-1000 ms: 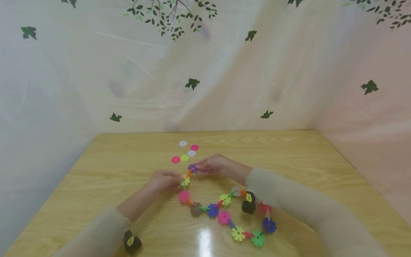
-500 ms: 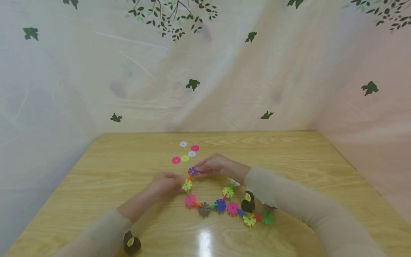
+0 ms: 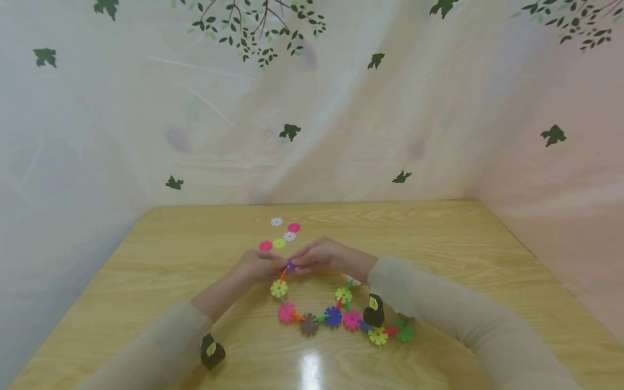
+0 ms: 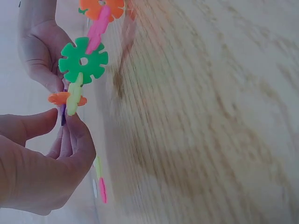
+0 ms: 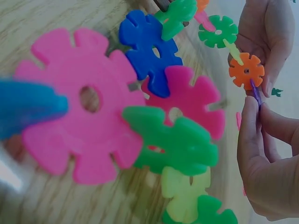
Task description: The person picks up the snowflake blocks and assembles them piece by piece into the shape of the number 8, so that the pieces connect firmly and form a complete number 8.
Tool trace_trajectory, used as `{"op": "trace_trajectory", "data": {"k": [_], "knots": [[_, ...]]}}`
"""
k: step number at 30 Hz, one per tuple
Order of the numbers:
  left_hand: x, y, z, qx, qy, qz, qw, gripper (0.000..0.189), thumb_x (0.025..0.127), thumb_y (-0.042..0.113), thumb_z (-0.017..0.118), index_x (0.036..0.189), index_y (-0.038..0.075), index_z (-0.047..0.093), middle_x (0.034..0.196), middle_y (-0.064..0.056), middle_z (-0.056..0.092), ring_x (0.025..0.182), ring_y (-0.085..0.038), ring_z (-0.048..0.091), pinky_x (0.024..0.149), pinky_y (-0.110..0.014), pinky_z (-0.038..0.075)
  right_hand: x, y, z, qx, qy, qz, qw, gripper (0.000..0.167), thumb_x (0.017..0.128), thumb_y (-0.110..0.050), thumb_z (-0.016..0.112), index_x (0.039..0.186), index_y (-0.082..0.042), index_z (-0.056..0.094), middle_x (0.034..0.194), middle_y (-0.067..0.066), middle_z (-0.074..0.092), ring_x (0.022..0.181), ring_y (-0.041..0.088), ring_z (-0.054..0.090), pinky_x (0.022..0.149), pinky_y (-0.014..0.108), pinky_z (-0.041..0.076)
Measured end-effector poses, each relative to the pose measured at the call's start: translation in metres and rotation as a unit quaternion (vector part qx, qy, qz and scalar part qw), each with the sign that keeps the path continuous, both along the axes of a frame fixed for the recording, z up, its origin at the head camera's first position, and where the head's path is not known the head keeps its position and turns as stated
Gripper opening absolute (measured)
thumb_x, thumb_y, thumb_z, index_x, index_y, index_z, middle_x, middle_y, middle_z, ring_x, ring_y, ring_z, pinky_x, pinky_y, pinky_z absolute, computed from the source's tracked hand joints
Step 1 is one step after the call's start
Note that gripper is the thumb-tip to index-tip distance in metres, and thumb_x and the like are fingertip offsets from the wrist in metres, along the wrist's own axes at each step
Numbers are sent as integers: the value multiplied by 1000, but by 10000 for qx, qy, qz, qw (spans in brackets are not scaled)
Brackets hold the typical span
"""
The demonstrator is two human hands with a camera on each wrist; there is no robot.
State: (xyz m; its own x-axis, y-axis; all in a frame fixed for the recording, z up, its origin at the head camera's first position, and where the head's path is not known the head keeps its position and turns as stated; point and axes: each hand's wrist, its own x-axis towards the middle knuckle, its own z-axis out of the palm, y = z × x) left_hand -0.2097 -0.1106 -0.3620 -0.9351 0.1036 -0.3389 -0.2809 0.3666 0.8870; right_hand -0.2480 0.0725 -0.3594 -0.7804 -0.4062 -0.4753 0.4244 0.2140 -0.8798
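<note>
In the head view a chain of notched, flower-shaped plastic discs [image 3: 333, 317] hangs in a curve below both hands. At its upper left end is a purple disc [image 5: 256, 94], seen nearly edge-on in both wrist views. The right hand [image 3: 322, 254] pinches this disc between thumb and fingers from the right. From the left, the left hand [image 3: 258, 266] pinches it too, the fingertips of both hands almost meeting. An orange disc [image 5: 246, 71] is slotted into the purple one, and a yellow disc [image 3: 279, 288] follows below. The right sleeve hides part of the chain.
Beyond the hands lie several loose discs, among them a pink disc [image 3: 265, 246], a yellow-green disc [image 3: 279, 244] and a white disc [image 3: 276, 222]. The wooden table [image 3: 429, 233] ends at a pale cloth backdrop [image 3: 331, 168] with leaf prints.
The left hand has moved from beside the yellow disc up to the purple disc, which has turned more edge-on. The chain's lower right stretch has risen partly behind the right sleeve.
</note>
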Motion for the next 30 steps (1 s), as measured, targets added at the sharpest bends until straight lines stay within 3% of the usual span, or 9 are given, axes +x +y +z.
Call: {"op": "trace_trajectory", "data": {"k": [6,12,16,19,21,24,27,28,30], "knots": [[0,-2,0,-7,16,34,10000,23,86,5,68,108,-4,69,102,-19,73,74,-8,69,78,-26,60,2,-6,-4,-37,89,10,10000,31,86,8,62,116,11,61,109,28,67,68,15,70,74,25,61],[2,-5,0,214,62,131,9997,24,85,1,68,107,-8,68,99,-20,73,70,-7,68,76,-25,61,-7,-10,4,169,103,293,9994,32,89,3,61,121,9,60,113,25,67,77,17,72,86,31,59],[3,-8,0,369,-6,184,9992,25,86,0,67,109,-9,67,103,-20,73,74,-7,70,78,-26,61,-22,-15,19,641,728,537,9938,34,89,0,63,122,9,59,115,26,66,91,25,73,90,35,58],[3,-9,-1,446,-57,189,9988,24,87,0,66,109,-9,67,106,-20,72,79,-9,71,80,-27,60,-38,-21,28,1217,1470,647,9795,32,86,-3,67,116,8,64,113,25,68,96,30,72,87,35,59],[3,-10,-2,443,-67,152,9989,25,87,0,65,110,-9,66,107,-20,72,80,-9,71,81,-27,60,-51,-25,29,1819,2008,731,9598,28,84,-5,71,110,4,68,110,21,71,94,28,72,84,33,60],[3,-10,-3,445,-91,215,9987,24,87,0,66,109,-9,67,105,-19,73,76,-8,69,79,-26,60,-69,-29,21,2822,3112,1097,9008,24,80,-15,76,102,-6,73,102,9,75,88,19,72,81,27,60],[4,-9,-5,475,-110,263,9985,24,86,0,67,108,-9,67,101,-18,74,73,-7,68,77,-25,61,-108,-30,-10,3326,3986,1645,8387,21,73,-21,81,93,-17,75,89,-2,75,81,11,67,75,20,56],[4,-9,-6,501,-106,246,9984,24,86,0,67,108,-9,67,100,-18,74,73,-7,68,77,-25,61,-125,-29,-27,3221,4351,1833,8206,21,69,-27,82,88,-21,75,83,-8,73,77,5,64,71,16,53],[5,-8,-6,545,-86,199,9983,25,86,-1,66,108,-11,66,100,-19,74,73,-8,68,77,-26,61,-138,-32,-37,3327,4457,2166,8024,19,70,-20,80,88,-20,75,82,-6,71,78,8,63,72,18,53]]}}
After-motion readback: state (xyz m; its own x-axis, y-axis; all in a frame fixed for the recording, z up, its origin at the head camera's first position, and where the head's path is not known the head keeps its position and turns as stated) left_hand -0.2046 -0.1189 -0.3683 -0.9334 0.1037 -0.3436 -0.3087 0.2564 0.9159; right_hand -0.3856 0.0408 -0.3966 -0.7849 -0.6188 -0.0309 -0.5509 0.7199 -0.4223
